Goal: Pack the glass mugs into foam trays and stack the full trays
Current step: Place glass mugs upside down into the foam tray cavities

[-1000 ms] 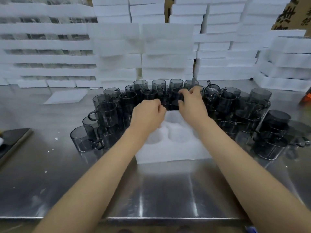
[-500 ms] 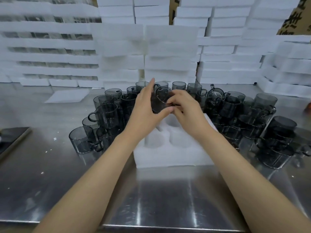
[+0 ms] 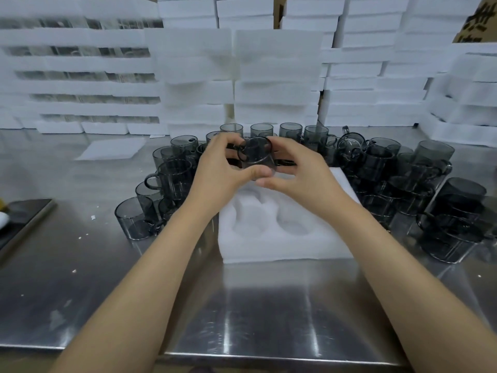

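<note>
Left of my left hand stand loose smoky grey glass mugs. That hand and my right hand both curl round one tilted smoky grey glass mug held between them. The white moulded foam tray lies below both wrists.

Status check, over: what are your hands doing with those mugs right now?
Left hand and right hand both grip one glass mug, tilted above the foam tray. Visible tray pockets empty. Loose mugs crowd the tray's sides, pockets unobstructed.
</note>
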Action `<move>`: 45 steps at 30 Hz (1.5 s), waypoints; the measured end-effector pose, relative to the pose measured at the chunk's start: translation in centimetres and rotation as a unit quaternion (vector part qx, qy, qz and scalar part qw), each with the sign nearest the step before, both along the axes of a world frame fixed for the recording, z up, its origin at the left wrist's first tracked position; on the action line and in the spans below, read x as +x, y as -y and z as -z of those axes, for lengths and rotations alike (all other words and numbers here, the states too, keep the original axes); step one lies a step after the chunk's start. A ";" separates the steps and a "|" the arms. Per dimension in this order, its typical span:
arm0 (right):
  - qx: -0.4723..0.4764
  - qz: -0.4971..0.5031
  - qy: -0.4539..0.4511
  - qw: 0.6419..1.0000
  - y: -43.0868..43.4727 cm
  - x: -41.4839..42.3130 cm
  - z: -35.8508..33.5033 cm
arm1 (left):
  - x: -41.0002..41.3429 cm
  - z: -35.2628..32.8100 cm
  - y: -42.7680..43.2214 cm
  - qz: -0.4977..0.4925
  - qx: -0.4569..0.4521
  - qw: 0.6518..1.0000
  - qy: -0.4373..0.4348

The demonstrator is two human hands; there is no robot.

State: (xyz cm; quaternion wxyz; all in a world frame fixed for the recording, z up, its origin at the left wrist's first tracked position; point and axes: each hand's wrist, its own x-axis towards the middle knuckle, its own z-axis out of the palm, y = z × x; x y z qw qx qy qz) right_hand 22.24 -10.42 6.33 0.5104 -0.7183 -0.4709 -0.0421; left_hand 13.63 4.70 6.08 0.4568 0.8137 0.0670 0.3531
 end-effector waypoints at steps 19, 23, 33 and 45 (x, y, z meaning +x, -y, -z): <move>0.000 0.020 0.058 0.998 0.4 -0.3 -0.1 | -0.6 -0.3 0.9 0.077 0.062 0.994 0.040; -0.004 -0.021 0.098 0.995 0.4 -0.2 -0.2 | -0.4 -0.5 -0.1 0.021 0.070 0.997 0.036; -0.096 -0.061 -0.021 0.993 -0.1 -0.1 0.7 | 0.0 0.6 -0.5 0.038 0.136 0.981 -0.136; -0.100 -0.022 0.058 0.993 -0.1 -0.2 0.8 | -0.3 0.3 1.2 -0.136 0.330 0.916 -0.181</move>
